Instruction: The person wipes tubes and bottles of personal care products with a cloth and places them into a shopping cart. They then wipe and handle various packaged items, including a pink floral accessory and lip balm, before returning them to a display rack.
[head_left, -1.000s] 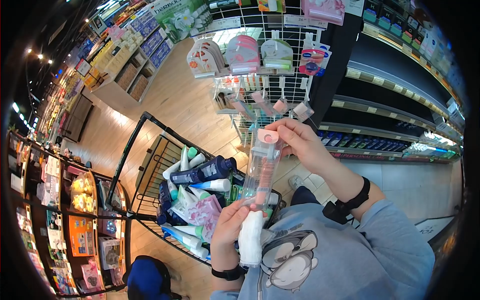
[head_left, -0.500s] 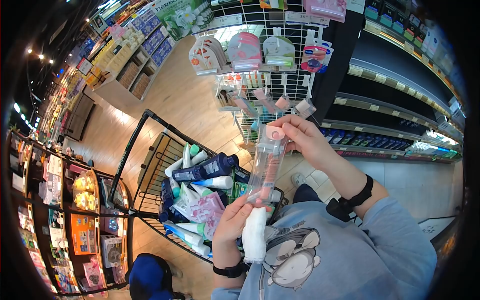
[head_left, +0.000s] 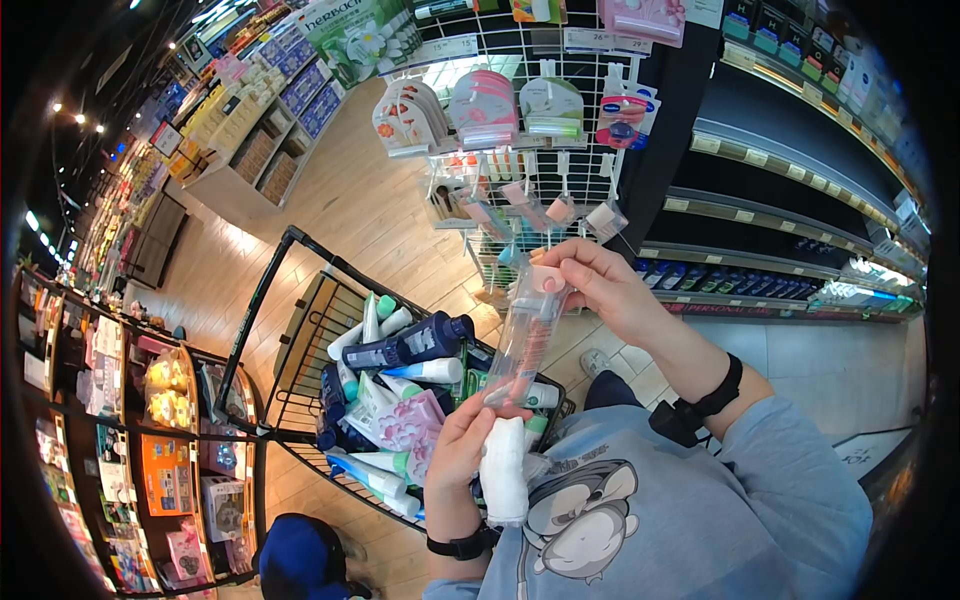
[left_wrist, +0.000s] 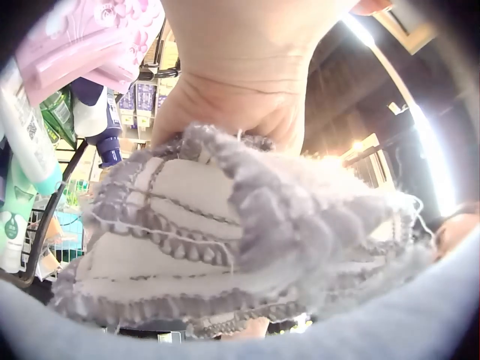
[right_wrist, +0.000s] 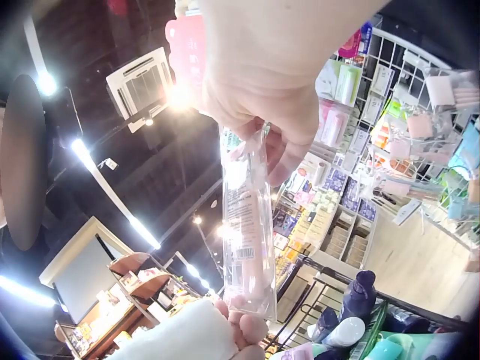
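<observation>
In the head view, my right hand (head_left: pixel 598 283) pinches the top of a long clear plastic pack (head_left: pixel 527 338) with a pink header card. A slim pink item and a printed barcode label show inside it; what the item is, I cannot tell. My left hand (head_left: pixel 462 440) holds the pack's lower end with its fingertips and keeps a folded white cloth (head_left: pixel 503 470) in its palm. In the left wrist view the cloth (left_wrist: pixel 172 262) shows grey stitched, frayed edges and hides the fingers. The right wrist view shows the pack (right_wrist: pixel 250 232) stretched between both hands.
Below the hands stands a black wire shopping cart (head_left: pixel 290 370) with several tubes and a dark blue bottle (head_left: pixel 408 340). A white grid rack (head_left: pixel 500 60) of hanging packs is ahead. Dark shelves (head_left: pixel 760 175) line the right, and stocked shelving (head_left: pixel 120 460) the left.
The pack's upper end has shifted slightly to the right, so it leans a little more. Both hands keep their hold, and the head view has swayed slightly.
</observation>
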